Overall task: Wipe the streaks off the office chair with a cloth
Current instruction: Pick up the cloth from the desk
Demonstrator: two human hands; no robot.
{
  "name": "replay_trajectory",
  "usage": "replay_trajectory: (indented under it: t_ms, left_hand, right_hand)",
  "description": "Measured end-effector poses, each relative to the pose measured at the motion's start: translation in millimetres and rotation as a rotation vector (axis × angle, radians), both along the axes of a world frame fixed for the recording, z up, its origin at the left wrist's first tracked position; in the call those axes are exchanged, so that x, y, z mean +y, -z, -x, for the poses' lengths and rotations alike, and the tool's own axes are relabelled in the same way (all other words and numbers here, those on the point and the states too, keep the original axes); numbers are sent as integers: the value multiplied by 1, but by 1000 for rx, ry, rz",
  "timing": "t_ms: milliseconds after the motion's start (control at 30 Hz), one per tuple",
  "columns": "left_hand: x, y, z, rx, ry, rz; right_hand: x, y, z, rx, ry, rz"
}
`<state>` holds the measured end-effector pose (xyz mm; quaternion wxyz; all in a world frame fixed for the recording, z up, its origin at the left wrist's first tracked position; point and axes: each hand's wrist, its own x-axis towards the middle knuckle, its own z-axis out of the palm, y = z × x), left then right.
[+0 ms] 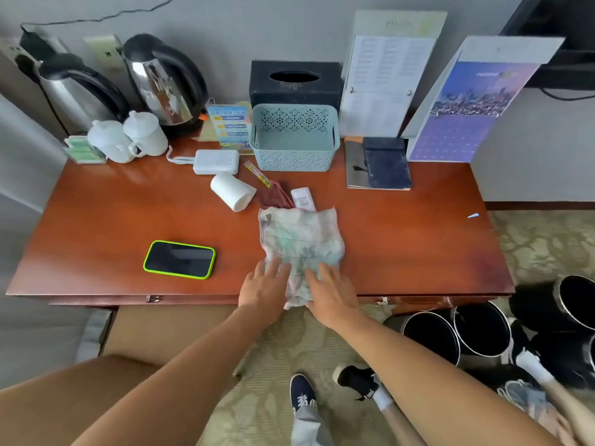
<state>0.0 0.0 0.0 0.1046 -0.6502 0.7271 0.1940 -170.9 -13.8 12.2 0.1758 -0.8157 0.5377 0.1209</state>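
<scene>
Both hands flat, fingers spread, left hand (265,284) and right hand (331,294) pressing near end of folded cloth (301,243), which lies on surface (418,239) between and beyond them, phone (179,259) left.

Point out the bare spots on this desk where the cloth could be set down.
Bare wood lies right of the cloth out to the desk edge, below the notebooks, and left of the phone, below the cups. Crowded: kettles to basket, and the paper roll.
</scene>
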Motion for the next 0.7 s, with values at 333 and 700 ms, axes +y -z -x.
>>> replay_trajectory:
  t_ms: [333, 700]
  left_hand:
    - [-8, 7, 0, -44, 31, -23]
    - [37, -115, -50, 259, -247, 453]
  right_hand:
    - [-10, 2, 3, 36, -79, 46]
    - [0, -126, -25, -399, -18, 433]
